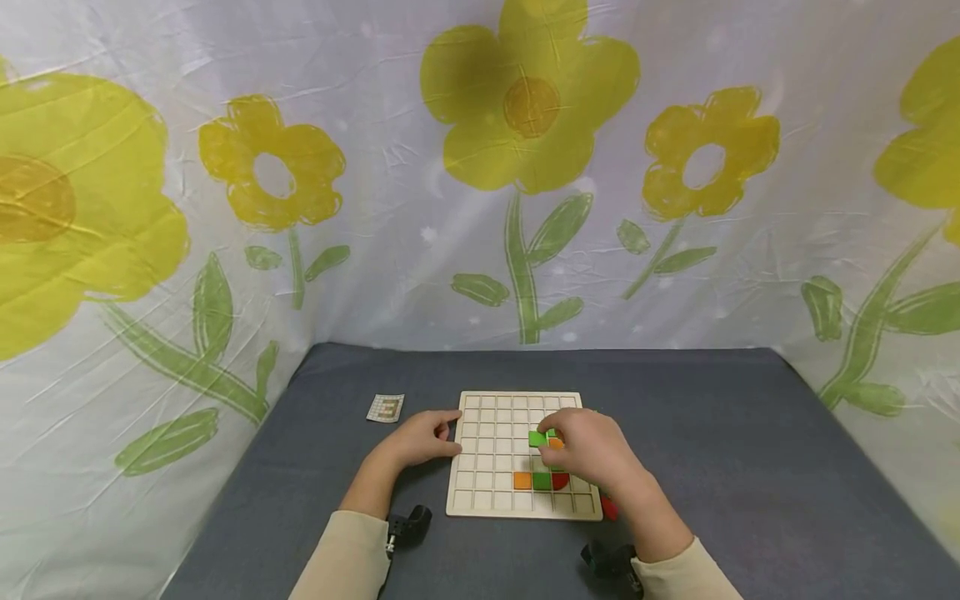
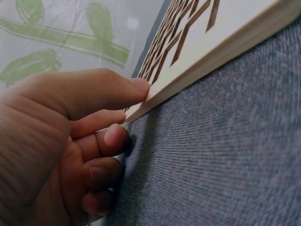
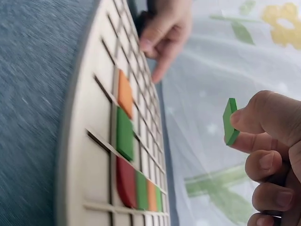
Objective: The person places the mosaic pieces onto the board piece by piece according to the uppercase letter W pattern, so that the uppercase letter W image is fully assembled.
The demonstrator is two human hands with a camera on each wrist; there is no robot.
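The left hand [image 1: 418,439] rests at the left edge of a pale wooden grid board [image 1: 483,502]; in the left wrist view its thumb [image 2: 141,88] lies straight against the board's side, the other fingers loosely bent. Above the board the right hand [image 1: 592,446] pinches a green square piece [image 3: 229,121] between thumb and index finger, off the surface. An orange square [image 1: 522,480], a green square [image 1: 542,481] and a dark red rounded piece [image 1: 559,481] form a row on the board. Green and orange pieces [image 3: 151,195] run beyond the red one, partly hidden in the head view.
A small printed card [image 1: 386,407] lies left of the board on the dark cloth [image 1: 705,433]. Beside the board's lower right edge is a red piece [image 1: 609,507], partly hidden by the right forearm. A flowered curtain [image 1: 390,292] stands behind and at both sides.
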